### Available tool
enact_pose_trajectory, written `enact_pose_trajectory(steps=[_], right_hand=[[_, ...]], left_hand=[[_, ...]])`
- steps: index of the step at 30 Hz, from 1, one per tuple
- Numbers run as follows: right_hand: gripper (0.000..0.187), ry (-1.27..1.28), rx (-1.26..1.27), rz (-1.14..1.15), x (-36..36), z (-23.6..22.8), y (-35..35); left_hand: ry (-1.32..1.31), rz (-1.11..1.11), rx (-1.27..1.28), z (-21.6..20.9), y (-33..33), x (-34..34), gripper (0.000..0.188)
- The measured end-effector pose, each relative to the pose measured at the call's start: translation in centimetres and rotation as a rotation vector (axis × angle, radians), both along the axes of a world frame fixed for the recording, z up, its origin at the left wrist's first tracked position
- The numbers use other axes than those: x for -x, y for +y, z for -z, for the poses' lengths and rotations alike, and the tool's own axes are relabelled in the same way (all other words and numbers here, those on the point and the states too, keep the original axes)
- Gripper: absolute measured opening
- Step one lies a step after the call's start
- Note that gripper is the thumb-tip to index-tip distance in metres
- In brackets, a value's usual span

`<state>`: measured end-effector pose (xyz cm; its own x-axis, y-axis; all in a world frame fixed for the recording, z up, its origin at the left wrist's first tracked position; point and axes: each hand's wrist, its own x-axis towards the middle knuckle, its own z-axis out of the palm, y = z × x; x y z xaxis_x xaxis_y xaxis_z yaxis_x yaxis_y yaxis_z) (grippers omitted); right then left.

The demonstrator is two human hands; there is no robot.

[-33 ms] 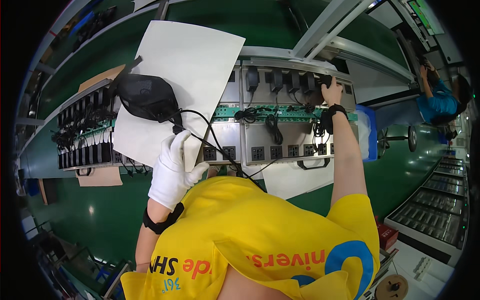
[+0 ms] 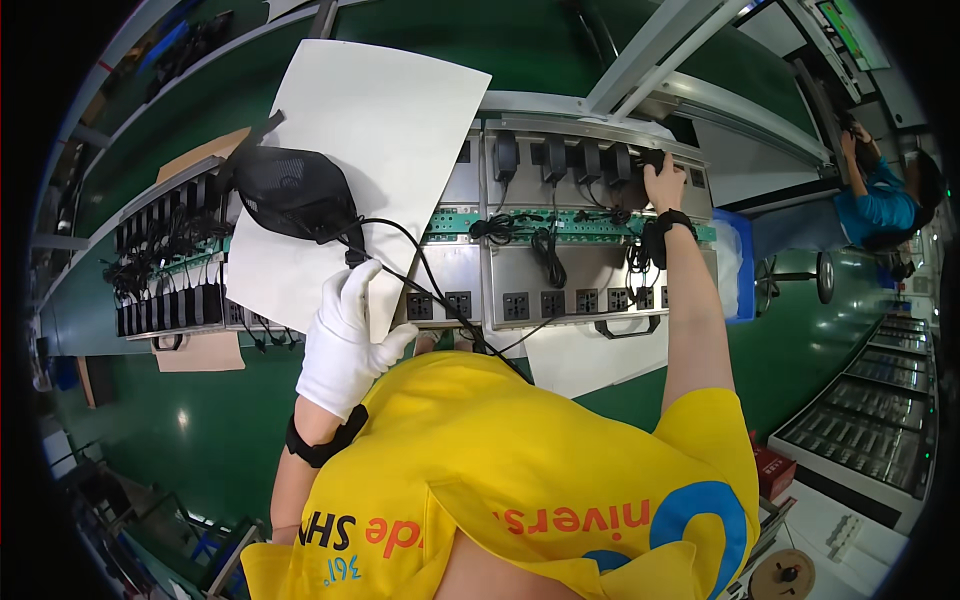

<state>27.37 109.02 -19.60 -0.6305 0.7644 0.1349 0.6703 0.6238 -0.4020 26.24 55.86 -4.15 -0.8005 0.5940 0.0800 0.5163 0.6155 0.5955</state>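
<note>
My left hand (image 2: 343, 335) wears a white glove and is held with thumb and fingers apart, holding nothing I can see. Just beyond its fingertips lies a black mesh pouch (image 2: 297, 195) with a black cable running from it toward my body. My bare right hand (image 2: 664, 188) reaches to the far right of the steel test rack (image 2: 590, 270), its fingers closed on a black power adapter (image 2: 652, 160), which they partly hide. Several more black power adapters (image 2: 553, 160) stand in a row to its left. Their bundled cords (image 2: 548, 258) hang over a green circuit strip (image 2: 575, 222).
A large white board (image 2: 380, 110) lies over the rack's left part. Further left, a second rack (image 2: 170, 312) carries many adapters. A blue bin (image 2: 742, 265) stands right of the rack. Another person (image 2: 875, 215) works at the far right. A metal post (image 2: 650, 60) rises beyond the rack.
</note>
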Motion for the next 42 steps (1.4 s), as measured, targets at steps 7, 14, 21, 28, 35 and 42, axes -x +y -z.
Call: enact_pose_trajectory(steps=[7,14,21,28,35,42], right_hand=[[0.054,0.147,-0.158,-0.127,-0.8,1.5,1.0],[0.055,0.192,-0.127,-0.221,-1.5,-2.1,-2.4],[0.054,0.141,-0.092,-0.13,-2.0,-2.0,-2.8],[0.055,0.009,-0.189,-0.173,-2.2,-1.6,-3.3],[0.046,-0.265,-0.196,-0.214,-0.8,-2.7,-2.9],[0.058,0.132,-0.53,-0.364,-1.9,-3.8,-4.2]], left_hand=[[0.063,0.033,0.059,0.2,0.2,0.0,0.076],[0.072,0.051,0.064,0.2,0.1,0.0,0.074],[0.055,0.058,0.109,0.1,0.5,-0.1,0.075],[0.009,0.076,0.141,-0.3,1.2,-0.7,0.072],[-0.026,0.012,0.193,0.0,-0.9,-3.0,0.064],[-0.344,-0.159,0.405,6.2,-11.1,-8.3,0.048]])
